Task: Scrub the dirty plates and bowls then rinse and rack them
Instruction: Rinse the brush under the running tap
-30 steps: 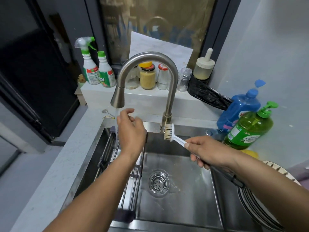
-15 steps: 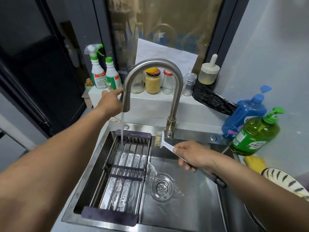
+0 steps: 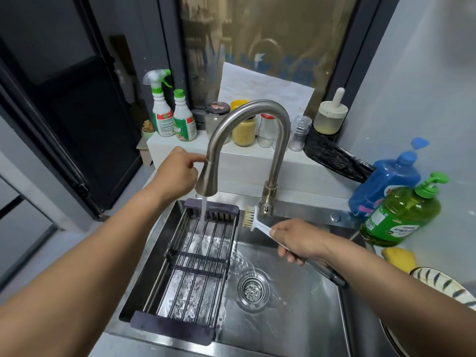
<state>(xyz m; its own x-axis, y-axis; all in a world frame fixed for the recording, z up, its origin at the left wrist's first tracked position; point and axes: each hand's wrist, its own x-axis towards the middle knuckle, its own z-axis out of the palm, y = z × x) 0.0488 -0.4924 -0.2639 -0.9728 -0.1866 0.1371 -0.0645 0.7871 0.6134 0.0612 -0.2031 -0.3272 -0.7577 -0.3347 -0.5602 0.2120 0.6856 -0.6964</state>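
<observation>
Over the steel sink [image 3: 296,328], the left hand [image 3: 175,173] has its grip curled, thumb and forefinger touching the faucet [image 3: 213,161] spout head, from which water runs down through the dark wire rack [image 3: 190,269] set across the sink's left side. The right hand [image 3: 296,240] has its grip wrapped round the handle of a dish brush [image 3: 253,220], bristles just beside the faucet base. A striped plate [image 3: 445,287] sits at the far right on the tabletop, near a yellow sponge [image 3: 399,257] and a green soap bottle [image 3: 401,215].
</observation>
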